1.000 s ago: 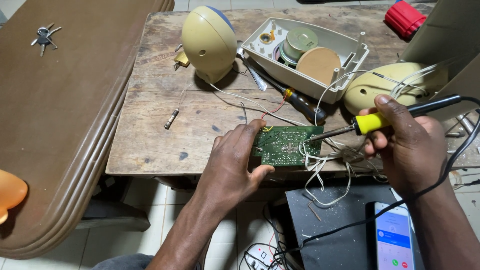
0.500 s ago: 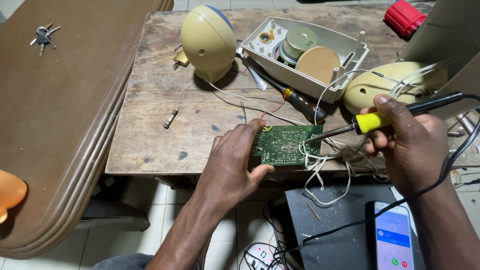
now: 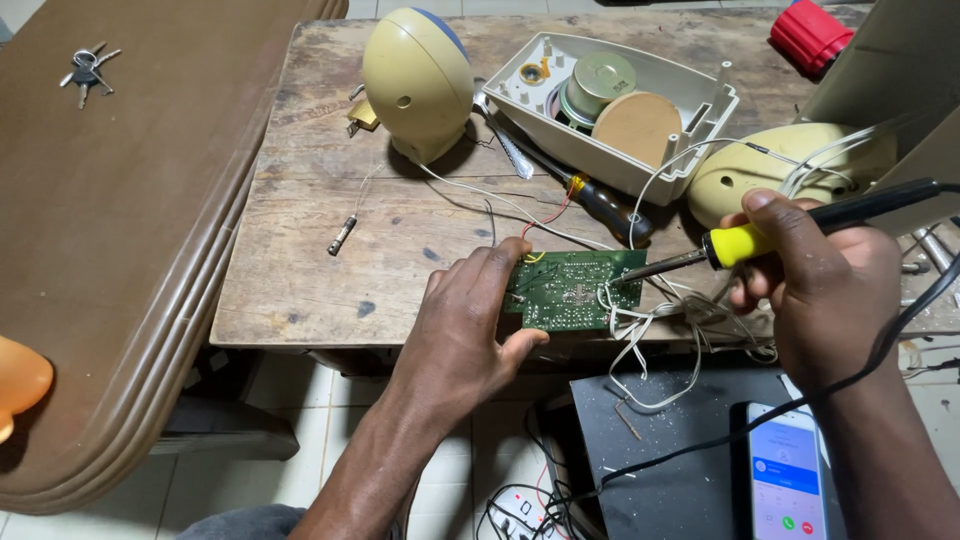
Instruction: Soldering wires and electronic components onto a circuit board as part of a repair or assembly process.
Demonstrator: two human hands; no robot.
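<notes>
My left hand (image 3: pixel 462 325) grips the left end of a green circuit board (image 3: pixel 570 292) at the front edge of a worn wooden table (image 3: pixel 300 270). My right hand (image 3: pixel 820 290) holds a soldering iron with a yellow collar and black handle (image 3: pixel 745 243). Its metal tip touches the board's right end, where several white wires (image 3: pixel 650 340) hang off in a tangle.
Behind the board lie a cream round speaker shell (image 3: pixel 418 82), an open cream housing with round parts (image 3: pixel 620 100), a dark-handled screwdriver (image 3: pixel 600 205) and another cream shell (image 3: pixel 760 170). A phone (image 3: pixel 785 480) rests on a black box below. Keys (image 3: pixel 85 72) lie on the brown surface at left.
</notes>
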